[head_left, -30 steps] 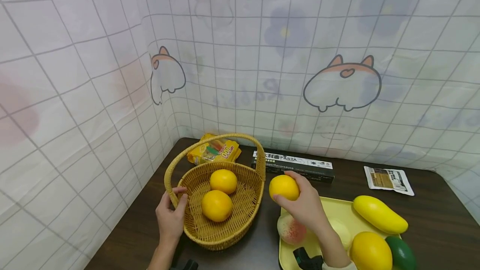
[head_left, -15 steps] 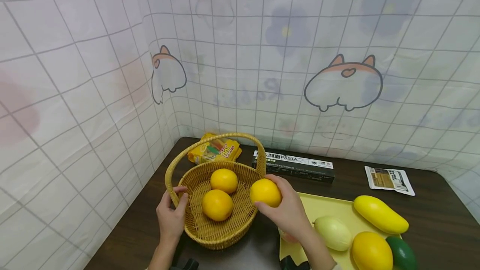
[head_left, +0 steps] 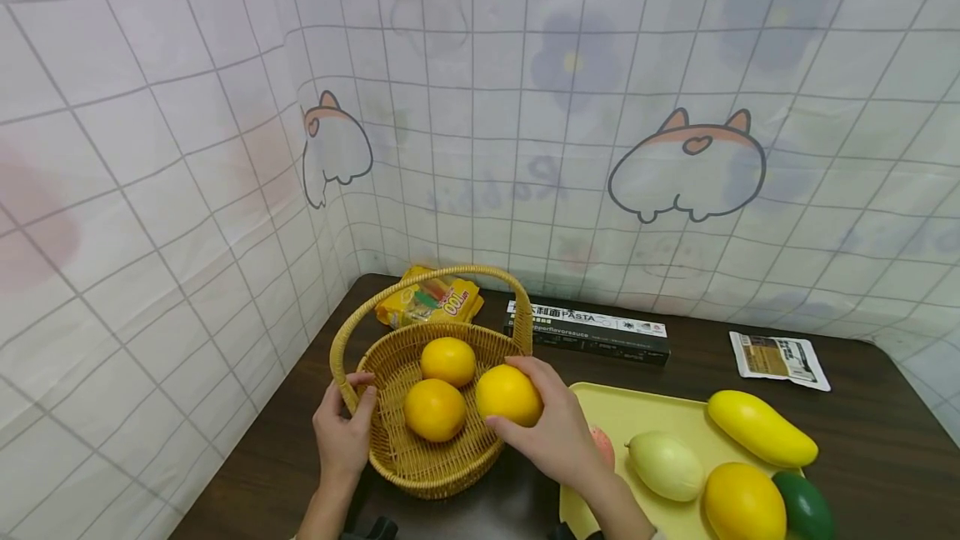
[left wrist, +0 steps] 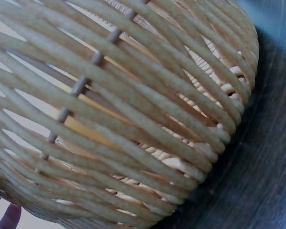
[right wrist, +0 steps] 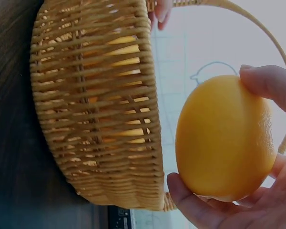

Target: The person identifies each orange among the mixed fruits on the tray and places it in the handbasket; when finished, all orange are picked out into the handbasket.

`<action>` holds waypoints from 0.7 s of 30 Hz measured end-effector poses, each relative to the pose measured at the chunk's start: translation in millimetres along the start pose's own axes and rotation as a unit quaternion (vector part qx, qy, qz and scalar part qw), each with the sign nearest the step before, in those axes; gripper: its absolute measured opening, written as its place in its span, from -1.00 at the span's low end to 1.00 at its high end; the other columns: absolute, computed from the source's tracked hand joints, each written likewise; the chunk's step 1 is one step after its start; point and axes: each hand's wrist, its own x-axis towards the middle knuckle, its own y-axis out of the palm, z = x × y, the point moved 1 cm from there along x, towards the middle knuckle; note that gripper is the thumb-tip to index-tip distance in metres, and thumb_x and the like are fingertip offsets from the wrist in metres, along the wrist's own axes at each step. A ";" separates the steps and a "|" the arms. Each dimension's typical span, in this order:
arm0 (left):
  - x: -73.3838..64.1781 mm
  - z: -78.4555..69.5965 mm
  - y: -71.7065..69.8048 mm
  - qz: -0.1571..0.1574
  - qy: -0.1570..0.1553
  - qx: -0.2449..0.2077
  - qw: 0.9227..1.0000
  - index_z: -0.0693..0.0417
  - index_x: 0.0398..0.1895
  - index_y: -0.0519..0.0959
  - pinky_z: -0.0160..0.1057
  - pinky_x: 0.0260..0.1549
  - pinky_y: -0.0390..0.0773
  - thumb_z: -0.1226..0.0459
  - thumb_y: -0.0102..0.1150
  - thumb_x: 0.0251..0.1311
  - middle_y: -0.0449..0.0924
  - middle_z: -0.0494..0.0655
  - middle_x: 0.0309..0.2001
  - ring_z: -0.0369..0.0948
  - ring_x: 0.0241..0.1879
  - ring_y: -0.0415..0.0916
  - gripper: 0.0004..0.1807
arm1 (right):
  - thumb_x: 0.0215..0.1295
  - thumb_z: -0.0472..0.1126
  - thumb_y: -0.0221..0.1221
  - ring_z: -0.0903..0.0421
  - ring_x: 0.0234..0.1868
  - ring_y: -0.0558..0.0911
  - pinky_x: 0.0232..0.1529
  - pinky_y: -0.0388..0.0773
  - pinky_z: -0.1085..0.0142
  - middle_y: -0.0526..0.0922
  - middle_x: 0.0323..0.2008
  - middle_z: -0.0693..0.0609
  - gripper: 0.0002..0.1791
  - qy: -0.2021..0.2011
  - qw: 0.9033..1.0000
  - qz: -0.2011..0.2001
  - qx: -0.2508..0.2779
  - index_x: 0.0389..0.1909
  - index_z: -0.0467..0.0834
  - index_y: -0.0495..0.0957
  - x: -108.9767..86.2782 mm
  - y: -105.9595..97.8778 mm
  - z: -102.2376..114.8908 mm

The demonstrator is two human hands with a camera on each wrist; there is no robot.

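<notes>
A wicker basket [head_left: 438, 483] with a tall arched handle stands on the dark table, holding two round yellow-orange fruits [head_left: 434, 411]. My left hand [head_left: 343, 433] grips the basket at its left rim, where the handle joins. Only woven strands of the basket [left wrist: 148, 109] and a bit of finger show in the left wrist view. My right hand [head_left: 557, 432] holds a smooth round yellow fruit [head_left: 508, 395] between thumb and fingers. In the right wrist view this fruit [right wrist: 224, 138] is raised above the level of the basket rim [right wrist: 155, 119].
A pale yellow tray [head_left: 622, 400] at right carries a mango [head_left: 761, 427], a pale green fruit [head_left: 666, 465], a large orange fruit [head_left: 744, 502], a dark green fruit [head_left: 802, 507] and a partly hidden peach [head_left: 602, 447]. Behind lie a pasta box [head_left: 592, 336], yellow packet [head_left: 431, 300] and pouch [head_left: 780, 361].
My right hand has carried the yellow fruit leftward from beside the tray to over the basket's right side. The left hand keeps its grip on the basket.
</notes>
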 end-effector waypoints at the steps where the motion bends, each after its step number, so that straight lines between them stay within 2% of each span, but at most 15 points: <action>1: 0.2 0.2 0.1 -0.001 -0.002 -0.001 1.000 0.30 -0.13 0.64 -0.49 -0.24 0.37 0.54 0.22 0.16 0.64 0.18 -0.16 -0.36 -0.20 0.51 -0.80 | -0.06 0.03 0.50 0.10 0.03 0.55 -0.13 0.53 0.16 0.42 0.22 0.25 -0.26 -0.001 1.000 0.003 0.001 0.20 0.35 0.42 -0.4 1.4 0.6; 5: 0.7 -0.6 0.0 -0.003 0.002 -0.005 1.000 0.29 -0.14 0.64 -0.49 -0.24 0.39 0.53 0.23 0.17 0.65 0.13 -0.17 -0.34 -0.20 0.52 -0.81 | -0.06 0.01 0.51 0.15 0.03 0.54 -0.10 0.53 0.16 0.42 0.19 0.30 -0.26 -0.008 1.000 0.012 0.009 0.18 0.38 0.42 -2.3 6.3 2.3; 12: 2.4 -42.6 -1.5 0.000 0.004 -0.005 1.000 0.44 -0.19 0.61 -0.52 -0.26 0.38 0.60 0.21 0.12 0.63 0.28 -0.21 -0.32 -0.24 0.53 -0.83 | -0.05 0.04 0.51 0.23 0.01 0.52 -0.06 0.54 0.18 0.40 0.16 0.34 -0.26 -0.034 0.999 0.029 0.001 0.19 0.34 0.41 -4.3 12.2 4.4; 18: 1.9 -40.7 -1.3 0.000 0.009 -0.012 1.000 0.45 -0.19 0.60 -0.52 -0.25 0.39 0.60 0.21 0.13 0.62 0.30 -0.21 -0.35 -0.23 0.52 -0.83 | -0.07 -0.04 0.52 0.22 0.13 0.48 0.05 0.50 0.11 0.39 0.22 0.29 -0.22 -0.075 0.996 0.055 -0.012 0.21 0.33 0.40 -6.8 20.5 4.9; 21: 1.8 -40.6 -1.1 0.000 0.011 -0.013 1.000 0.44 -0.19 0.60 -0.52 -0.25 0.39 0.59 0.20 0.13 0.62 0.29 -0.21 -0.35 -0.23 0.52 -0.84 | -0.03 0.04 0.50 0.18 0.20 0.44 0.10 0.47 0.06 0.36 0.27 0.24 -0.23 -0.085 0.993 0.087 -0.012 0.25 0.28 0.40 -9.2 25.4 6.2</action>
